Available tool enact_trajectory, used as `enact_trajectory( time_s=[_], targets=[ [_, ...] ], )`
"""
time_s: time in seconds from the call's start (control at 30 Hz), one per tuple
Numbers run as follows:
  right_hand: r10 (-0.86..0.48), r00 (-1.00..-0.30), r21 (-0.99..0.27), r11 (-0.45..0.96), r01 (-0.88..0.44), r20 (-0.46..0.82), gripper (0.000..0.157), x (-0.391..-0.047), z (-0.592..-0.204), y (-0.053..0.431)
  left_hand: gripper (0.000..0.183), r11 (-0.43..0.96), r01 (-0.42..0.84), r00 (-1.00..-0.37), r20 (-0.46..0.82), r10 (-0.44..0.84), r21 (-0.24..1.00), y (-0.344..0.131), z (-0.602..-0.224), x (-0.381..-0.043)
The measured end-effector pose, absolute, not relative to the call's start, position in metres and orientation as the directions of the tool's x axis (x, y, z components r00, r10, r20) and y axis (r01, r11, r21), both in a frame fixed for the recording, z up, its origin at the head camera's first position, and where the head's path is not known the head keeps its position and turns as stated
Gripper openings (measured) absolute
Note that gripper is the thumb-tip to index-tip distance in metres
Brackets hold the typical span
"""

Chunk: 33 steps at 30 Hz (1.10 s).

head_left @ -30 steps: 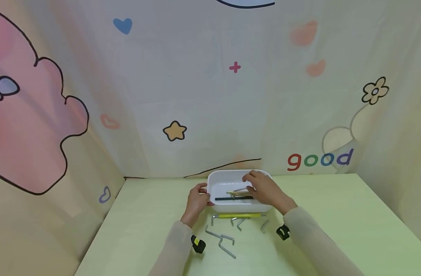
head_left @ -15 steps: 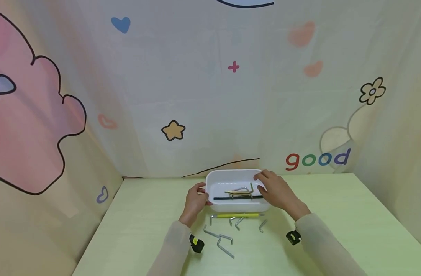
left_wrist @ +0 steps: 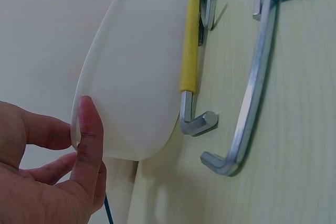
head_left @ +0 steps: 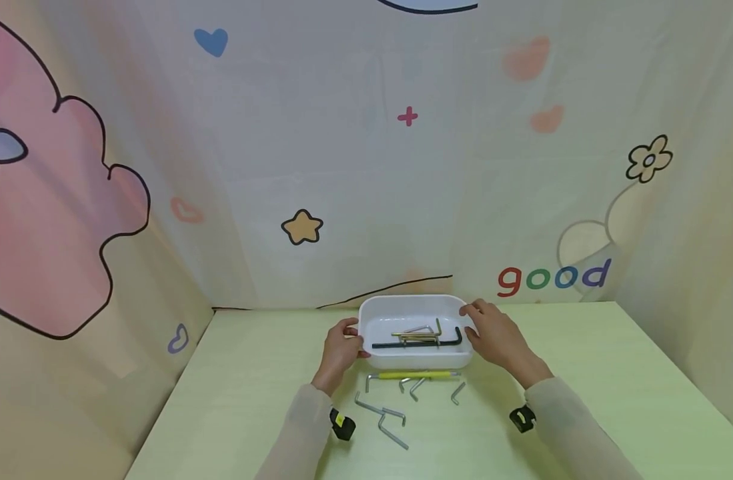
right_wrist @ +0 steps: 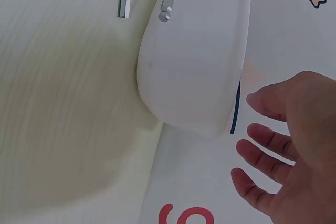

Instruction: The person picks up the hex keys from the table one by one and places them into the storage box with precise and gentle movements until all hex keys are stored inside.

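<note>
A white plastic tray (head_left: 417, 362) stands at the back of the table. My left hand (head_left: 342, 348) pinches the rim at its left end, thumb and fingers on either side of the wall in the left wrist view. Close off the tray's right end is my right hand (head_left: 501, 341), its fingers relaxed and holding nothing; the right wrist view shows a gap between fingertips and rim. Inside the tray lie a long black hex key (head_left: 396, 345), several brass-coloured hex keys (head_left: 423, 339) and a thin silver one. A hex key with a yellow sleeve (head_left: 417, 375) lies along the tray's front.
Several silver hex keys lie in front of the tray: a short one (head_left: 457, 393) to the right, two beside the yellow sleeve, and a cluster including a long hex key (head_left: 393, 433) nearer me. A printed curtain (head_left: 354, 167) hangs right behind the table (head_left: 246, 413).
My right hand has moved right, out of the tray, uncovering the black hex key's bent end and the hex keys beside it. The left hand has stayed at the tray's left end.
</note>
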State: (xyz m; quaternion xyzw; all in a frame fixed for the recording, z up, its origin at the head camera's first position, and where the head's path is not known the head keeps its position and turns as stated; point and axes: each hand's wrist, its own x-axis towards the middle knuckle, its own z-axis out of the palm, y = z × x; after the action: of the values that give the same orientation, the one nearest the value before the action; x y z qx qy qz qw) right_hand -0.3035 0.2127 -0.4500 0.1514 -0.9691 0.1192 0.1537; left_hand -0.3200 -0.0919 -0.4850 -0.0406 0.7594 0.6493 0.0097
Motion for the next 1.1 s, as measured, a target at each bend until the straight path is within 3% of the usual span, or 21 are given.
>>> enact_trajectory(
  time_s=[0.43,0.63,0.9,1.1],
  targets=[
    [-0.180,-0.938,-0.352,0.892,-0.283,0.296,0.044,-0.307,-0.455,0.231,0.049,0.161,-0.079,-0.997,-0.074,-0.037,0.984,-0.093,-0.484,-0.320],
    [-0.138,-0.971,-0.475,0.853,-0.217,0.195,0.045,-0.312,-0.459,0.232,0.050,0.160,-0.088,-0.996,-0.082,-0.043,0.983,-0.092,-0.486,-0.320],
    [-0.091,-0.996,-0.729,0.681,-0.069,0.009,0.045,-0.317,-0.463,0.234,0.050,0.169,-0.087,-0.996,-0.080,-0.047,0.982,-0.092,-0.487,-0.320],
    [-0.095,-0.993,-0.831,0.556,0.010,-0.076,0.050,-0.321,-0.466,0.237,0.050,0.162,-0.081,-0.996,-0.074,-0.049,0.983,-0.092,-0.487,-0.320]
  ],
)
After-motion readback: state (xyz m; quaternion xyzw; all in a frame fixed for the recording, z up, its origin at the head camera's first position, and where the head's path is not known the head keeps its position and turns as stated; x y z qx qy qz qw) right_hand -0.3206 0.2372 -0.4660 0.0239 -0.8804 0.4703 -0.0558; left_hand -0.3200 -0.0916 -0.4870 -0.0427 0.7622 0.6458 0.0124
